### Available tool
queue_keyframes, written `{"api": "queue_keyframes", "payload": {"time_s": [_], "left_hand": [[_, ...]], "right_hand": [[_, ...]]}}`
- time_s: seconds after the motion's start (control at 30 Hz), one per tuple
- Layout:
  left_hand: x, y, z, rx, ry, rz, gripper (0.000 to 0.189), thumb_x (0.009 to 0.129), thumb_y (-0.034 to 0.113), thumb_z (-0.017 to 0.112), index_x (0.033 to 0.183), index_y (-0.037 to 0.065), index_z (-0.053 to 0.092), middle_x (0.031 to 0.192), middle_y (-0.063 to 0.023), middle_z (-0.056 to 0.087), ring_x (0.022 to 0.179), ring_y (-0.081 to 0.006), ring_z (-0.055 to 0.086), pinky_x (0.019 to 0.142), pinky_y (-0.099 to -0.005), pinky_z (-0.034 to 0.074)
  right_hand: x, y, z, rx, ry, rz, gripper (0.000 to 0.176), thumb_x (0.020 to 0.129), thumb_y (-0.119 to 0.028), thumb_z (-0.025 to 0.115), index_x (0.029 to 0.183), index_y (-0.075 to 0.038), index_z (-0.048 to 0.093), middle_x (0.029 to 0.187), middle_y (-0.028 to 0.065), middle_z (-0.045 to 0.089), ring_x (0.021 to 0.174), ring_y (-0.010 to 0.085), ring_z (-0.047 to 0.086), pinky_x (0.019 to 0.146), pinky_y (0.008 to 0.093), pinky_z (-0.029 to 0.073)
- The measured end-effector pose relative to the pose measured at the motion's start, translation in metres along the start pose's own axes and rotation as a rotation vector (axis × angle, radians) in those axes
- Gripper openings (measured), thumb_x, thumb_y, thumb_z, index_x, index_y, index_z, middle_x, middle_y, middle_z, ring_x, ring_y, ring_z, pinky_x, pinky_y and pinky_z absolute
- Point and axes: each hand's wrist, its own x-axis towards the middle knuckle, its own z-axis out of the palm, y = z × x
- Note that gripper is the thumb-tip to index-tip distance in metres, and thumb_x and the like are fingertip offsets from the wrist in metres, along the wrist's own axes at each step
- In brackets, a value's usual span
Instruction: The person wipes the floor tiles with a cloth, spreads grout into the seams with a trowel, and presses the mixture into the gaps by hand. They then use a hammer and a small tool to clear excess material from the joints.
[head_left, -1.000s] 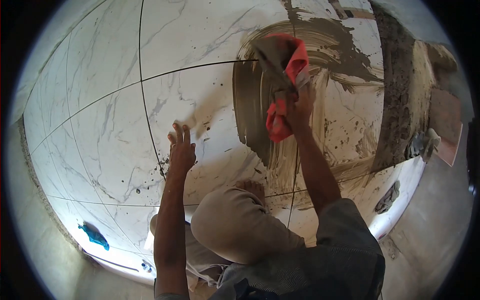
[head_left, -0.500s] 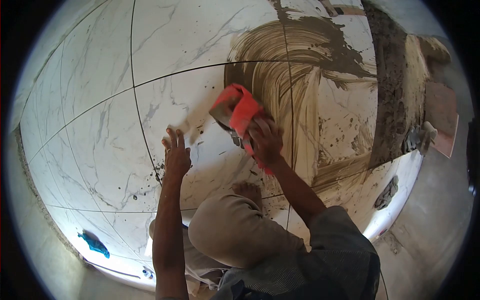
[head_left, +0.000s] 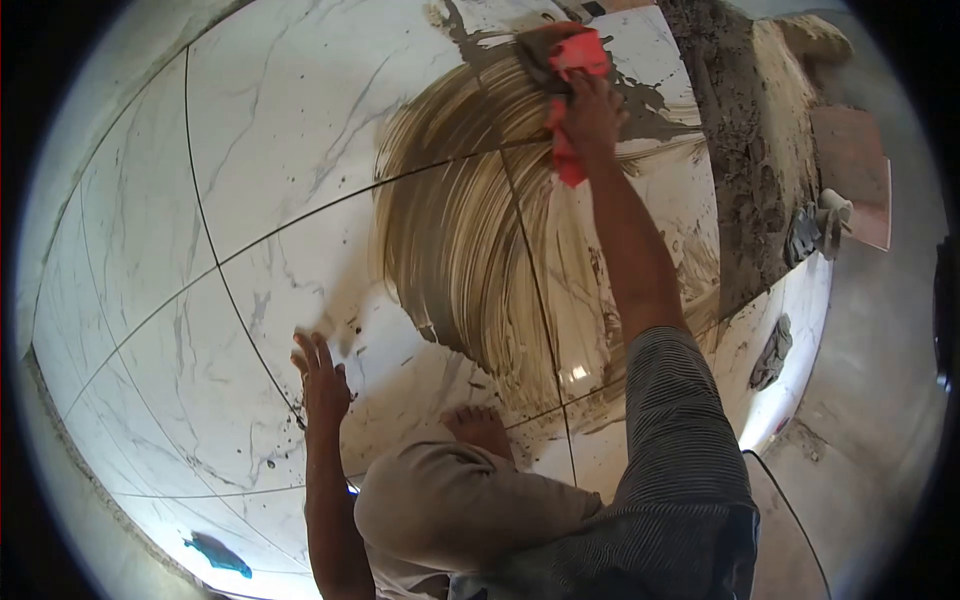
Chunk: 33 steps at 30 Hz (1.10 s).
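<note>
My right hand grips a red cloth, soiled dark brown on its left side, and presses it on the tiled floor near the top of the view. Below and left of it a wide arc of wet brown smear covers the white marbled tiles and their dark joints. My left hand rests on the tiles at the left, fingers stretched out and apart, holding nothing. My bare foot stands between the two arms.
A strip of rough dark mortar borders the tiles on the right. Beyond it lie reddish tile pieces. A grey rag lies at the right edge, a blue cloth at the lower left. Dark specks dot the tiles.
My right hand has swept the red cloth up and to the right, and the brown smear now reaches further left and down. My left hand stays flat; the view has shifted a little.
</note>
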Motion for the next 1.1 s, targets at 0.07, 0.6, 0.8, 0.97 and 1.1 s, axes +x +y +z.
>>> {"api": "queue_keyframes", "payload": {"time_s": [0.07, 0.6, 0.8, 0.97, 1.1], "left_hand": [[-0.003, 0.000, 0.001, 0.025, 0.008, -0.003, 0.067, 0.084, 0.008, 0.052, 0.138, 0.002, 0.013, 0.144, -0.0236, -0.001, 0.120, -0.0580, 0.019, 0.089, -0.0527, 0.041], [-0.002, 0.006, -0.003, 0.023, -0.054, -0.025, 0.067, 0.084, 0.008, 0.052, 0.138, 0.001, 0.014, 0.144, -0.0232, -0.006, 0.121, -0.0592, 0.015, 0.096, -0.0521, 0.035], [-0.001, -0.004, -0.002, 0.012, -0.081, 0.015, 0.064, 0.085, 0.007, 0.050, 0.138, 0.001, 0.014, 0.145, -0.0224, -0.006, 0.123, -0.0575, 0.012, 0.099, -0.0503, 0.031], [-0.003, 0.002, -0.009, 0.012, -0.123, -0.018, 0.064, 0.086, 0.009, 0.049, 0.139, 0.003, 0.013, 0.145, -0.0224, -0.004, 0.125, -0.0559, 0.011, 0.100, -0.0492, 0.030], [0.000, -0.001, -0.005, 0.005, -0.098, -0.032, 0.062, 0.086, 0.010, 0.049, 0.139, 0.004, 0.015, 0.145, -0.0230, -0.004, 0.124, -0.0560, 0.012, 0.100, -0.0493, 0.031]], "right_hand": [[0.011, 0.040, 0.003, -0.036, 0.052, 0.078, 0.052, 0.072, -0.037, 0.065, 0.120, -0.029, 0.047, 0.122, 0.0089, 0.044, 0.115, 0.0373, 0.040, 0.091, 0.0562, 0.033], [-0.028, 0.151, -0.077, 0.043, 0.371, -0.112, 0.042, 0.069, -0.018, 0.064, 0.111, -0.015, 0.058, 0.094, 0.0120, 0.059, 0.081, 0.0342, 0.057, 0.072, 0.0423, 0.046], [-0.045, 0.038, -0.018, -0.032, 0.146, -0.170, 0.039, 0.076, -0.024, 0.058, 0.115, -0.029, 0.052, 0.115, 0.0022, 0.048, 0.105, 0.0300, 0.046, 0.084, 0.0529, 0.036], [-0.054, 0.100, -0.005, -0.045, 0.132, -0.046, 0.035, 0.077, -0.023, 0.057, 0.112, -0.024, 0.054, 0.113, 0.0050, 0.049, 0.104, 0.0303, 0.047, 0.084, 0.0504, 0.038], [-0.043, 0.232, 0.007, -0.068, 0.129, 0.188, 0.042, 0.070, -0.027, 0.063, 0.111, -0.019, 0.055, 0.106, 0.0095, 0.054, 0.099, 0.0319, 0.052, 0.081, 0.0475, 0.041]]}}
